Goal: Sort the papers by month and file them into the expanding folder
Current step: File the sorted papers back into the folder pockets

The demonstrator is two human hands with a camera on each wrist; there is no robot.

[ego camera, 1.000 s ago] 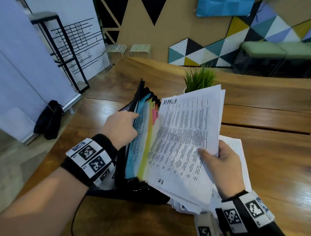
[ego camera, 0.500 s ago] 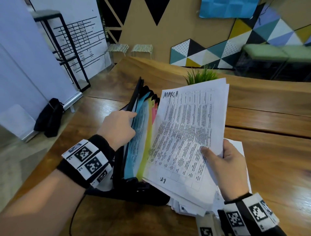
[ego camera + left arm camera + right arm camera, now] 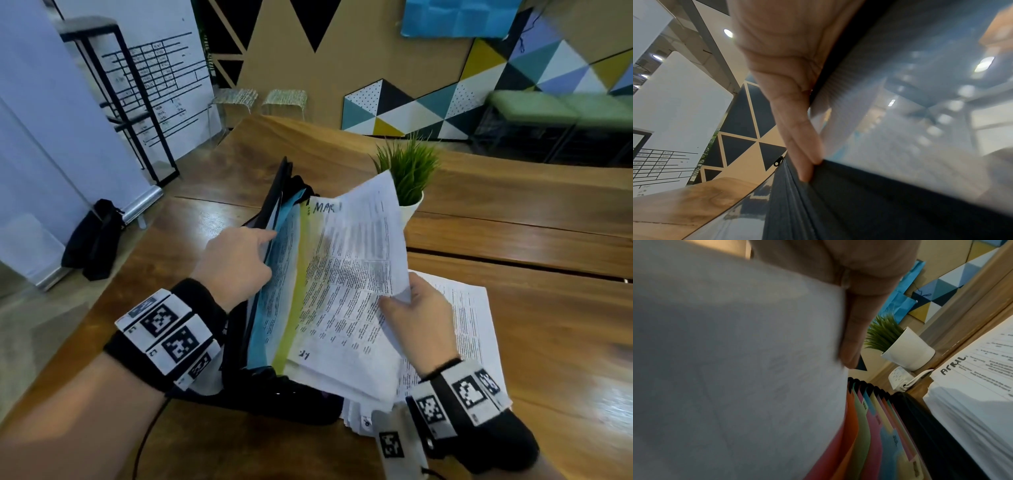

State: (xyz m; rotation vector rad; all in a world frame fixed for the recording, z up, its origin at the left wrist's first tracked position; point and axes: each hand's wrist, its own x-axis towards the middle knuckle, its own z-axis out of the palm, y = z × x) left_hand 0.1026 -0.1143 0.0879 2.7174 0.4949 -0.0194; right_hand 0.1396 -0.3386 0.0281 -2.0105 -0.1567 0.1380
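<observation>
March papers (image 3: 349, 274) pinched in the right hand (image 3: 421, 318) are held just right of the pocket pressed open in the folder (image 3: 274, 390) by the straight-fingered left hand (image 3: 236, 263)

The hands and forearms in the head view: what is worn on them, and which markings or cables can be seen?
The left hand and right hand are ungloved. Each wrist wears a black band with white blocks printed with black square codes: left wristband, right wristband. A thin black cable runs from the left one. The left forearm is sleeveless.
</observation>
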